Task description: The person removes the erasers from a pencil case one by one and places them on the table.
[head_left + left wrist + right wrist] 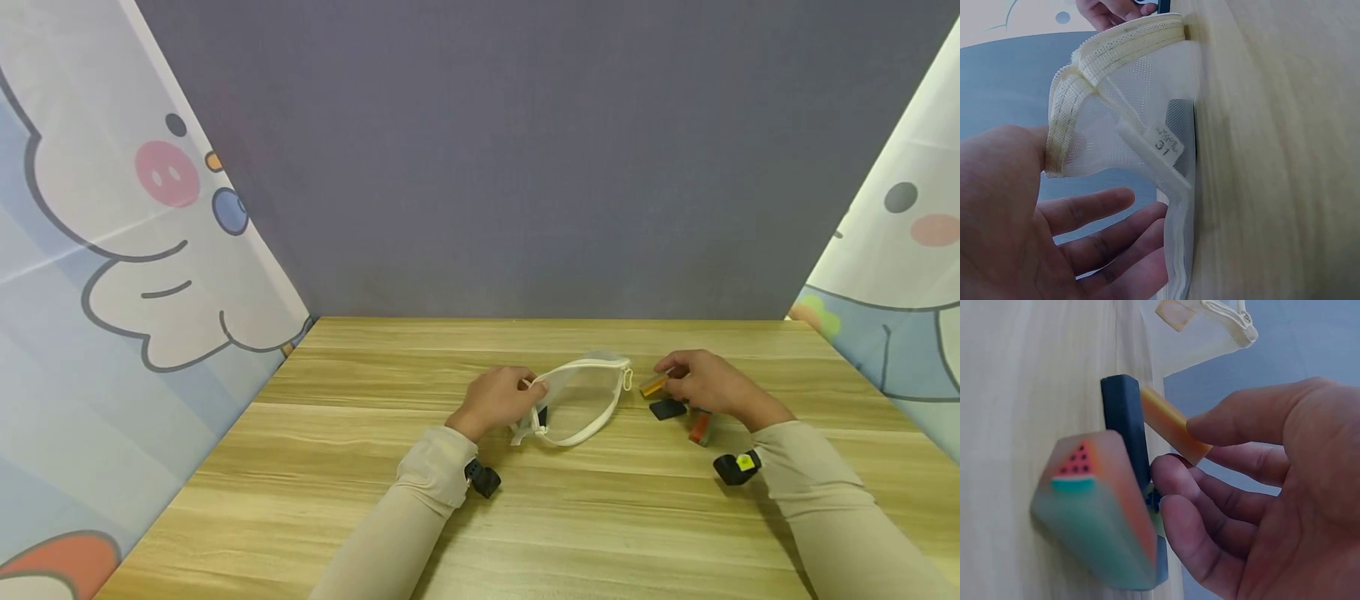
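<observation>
A white mesh zip pouch (588,437) lies with its mouth spread wide. My left hand (497,400) holds its left edge, the thumb at the zip band. Inside the pouch, a dark flat piece (1180,119) shows through the mesh near a label reading 31. To the right of the pouch, my right hand (708,382) pinches a small orange-yellow eraser (1172,425) between thumb and fingers. A dark rectangular block (667,409) lies just below that hand. Beside it is a red-green eraser (1094,512) with a watermelon slice printed on it. Another small piece is mostly hidden by the fingers.
Everything lies on a wood-grain table (600,517). A grey panel (555,167) rises along its back edge. Cartoon-printed cloths stand at the left (150,275) and right sides. A yellow zip pull (627,380) hangs at the pouch's right end.
</observation>
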`<state>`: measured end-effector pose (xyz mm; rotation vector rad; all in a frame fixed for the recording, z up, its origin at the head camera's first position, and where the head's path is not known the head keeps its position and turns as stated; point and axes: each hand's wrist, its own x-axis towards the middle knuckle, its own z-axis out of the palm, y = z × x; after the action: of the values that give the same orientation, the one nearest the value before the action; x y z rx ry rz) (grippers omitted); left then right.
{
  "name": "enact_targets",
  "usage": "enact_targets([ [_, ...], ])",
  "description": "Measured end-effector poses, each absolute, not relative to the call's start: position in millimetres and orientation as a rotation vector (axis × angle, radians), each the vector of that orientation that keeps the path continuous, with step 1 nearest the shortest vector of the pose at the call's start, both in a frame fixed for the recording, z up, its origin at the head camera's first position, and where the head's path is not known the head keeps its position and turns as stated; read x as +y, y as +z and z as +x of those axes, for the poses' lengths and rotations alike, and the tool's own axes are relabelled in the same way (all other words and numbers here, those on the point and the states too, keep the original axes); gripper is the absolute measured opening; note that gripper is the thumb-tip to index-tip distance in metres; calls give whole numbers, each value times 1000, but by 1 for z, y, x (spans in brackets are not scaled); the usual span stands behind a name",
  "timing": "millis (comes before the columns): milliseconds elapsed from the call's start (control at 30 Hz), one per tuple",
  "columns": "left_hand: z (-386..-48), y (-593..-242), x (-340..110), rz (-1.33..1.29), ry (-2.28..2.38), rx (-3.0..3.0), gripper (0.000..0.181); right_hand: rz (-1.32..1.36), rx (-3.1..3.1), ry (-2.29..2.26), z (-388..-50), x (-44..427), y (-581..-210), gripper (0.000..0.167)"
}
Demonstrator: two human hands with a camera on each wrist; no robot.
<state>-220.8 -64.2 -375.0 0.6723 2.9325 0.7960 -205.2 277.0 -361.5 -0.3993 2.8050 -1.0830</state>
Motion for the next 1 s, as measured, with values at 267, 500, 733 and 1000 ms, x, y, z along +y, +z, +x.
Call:
enact_targets([
  [267,-221,-377,-64,678,794,2940,48,-395,2811,-1066,-205,280,-359,34],
  [500,-221,-376,-64,667,797,2940,48,-389,2828,-997,-204,281,-357,32],
  [733,-222,-377,-64,682,807,2945,47,-355,2763,-1045,-205,283,-357,32],
  [1000,-221,-375,-64,688,818,2945,46,-300,2723,-1064,-204,284,-356,38],
])
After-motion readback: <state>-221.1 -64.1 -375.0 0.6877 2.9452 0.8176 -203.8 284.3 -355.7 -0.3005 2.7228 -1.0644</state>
